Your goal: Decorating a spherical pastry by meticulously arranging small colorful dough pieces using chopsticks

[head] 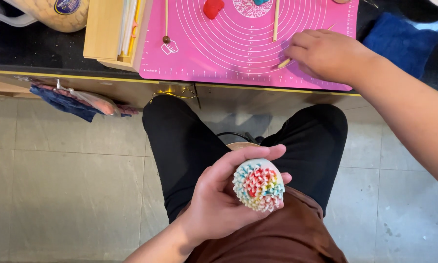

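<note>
Fingers [243,163] of left hand [219,199] wrapped on clay ball [259,185], rainbow frilled | right hand [326,53] pinching stick [284,63]

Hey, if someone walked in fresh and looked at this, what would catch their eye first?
Probably the ball covered in tiny rainbow-coloured ruffled petals, cupped in the left hand over the person's lap. Next, the bright pink measuring mat on the table edge above, where the right hand rests on a thin wooden stick. A red lump of clay sits at the mat's top.
</note>
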